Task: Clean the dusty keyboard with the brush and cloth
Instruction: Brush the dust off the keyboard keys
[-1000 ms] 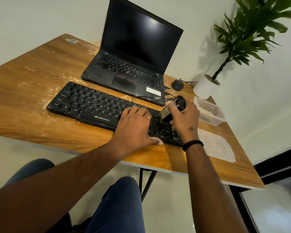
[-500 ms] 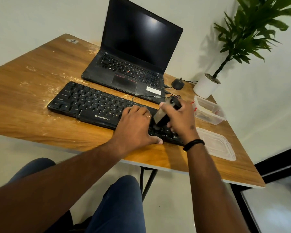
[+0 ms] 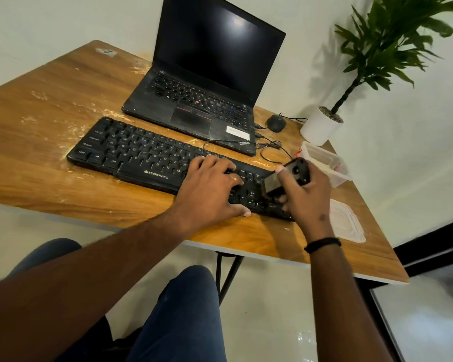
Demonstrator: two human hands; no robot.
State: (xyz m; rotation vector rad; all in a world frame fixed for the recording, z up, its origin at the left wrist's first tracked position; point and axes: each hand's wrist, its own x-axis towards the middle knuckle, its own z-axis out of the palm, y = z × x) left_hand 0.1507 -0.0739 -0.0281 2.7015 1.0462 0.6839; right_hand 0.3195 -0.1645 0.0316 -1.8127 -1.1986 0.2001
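A black keyboard (image 3: 131, 155) lies across the wooden table (image 3: 50, 108), with pale dust scattered on the wood around it. My left hand (image 3: 209, 189) presses flat on the keyboard's right half, fingers spread. My right hand (image 3: 304, 197) grips a black-handled brush (image 3: 285, 178) whose bristles point down onto the keys at the keyboard's right end. No cloth is in view.
An open black laptop (image 3: 202, 95) stands behind the keyboard, a black mouse (image 3: 275, 123) and cables to its right. A potted plant (image 3: 322, 124) sits at the far right corner. A clear plastic container (image 3: 324, 163) and its lid (image 3: 347, 223) lie right of my right hand.
My right hand has shifted the brush back and forth over the keyboard's right end, first leftward, now rightward. My left hand has stayed pressed on the keys.
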